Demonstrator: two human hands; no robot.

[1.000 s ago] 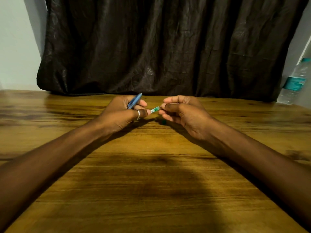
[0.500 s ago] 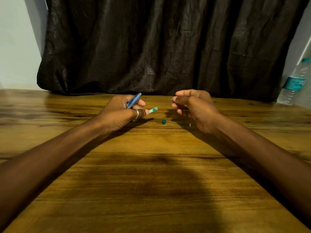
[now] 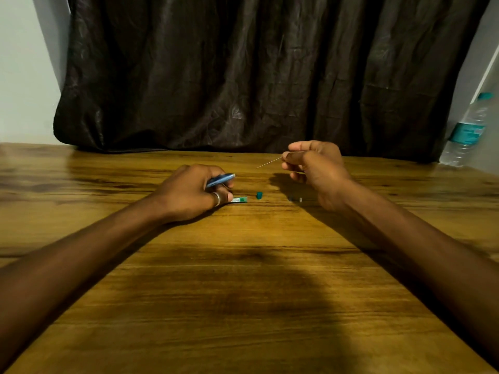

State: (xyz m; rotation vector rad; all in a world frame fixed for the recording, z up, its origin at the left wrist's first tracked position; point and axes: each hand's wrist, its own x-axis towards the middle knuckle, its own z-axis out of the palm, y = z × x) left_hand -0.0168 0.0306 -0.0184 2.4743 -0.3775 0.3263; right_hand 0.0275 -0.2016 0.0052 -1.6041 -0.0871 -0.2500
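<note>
Right hand has moved up and right, pinching a thin lead now clear of the lead case, which the left hand has lowered onto the table centre-left while gripping the blue pencil, so the lead's out and loading the pencil looks next.

The left grip rests low, fingers curled; the right grip hovers raised, fingertips pinched.

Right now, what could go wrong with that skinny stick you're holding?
1. The thin lead sticks out free from the right hand, pinched at one end; a hard grip or bump might snap it.
2. The teal cap lies loose on the table, apart from the green tube by the left hand that holds the blue pencil; it could get lost.
</note>
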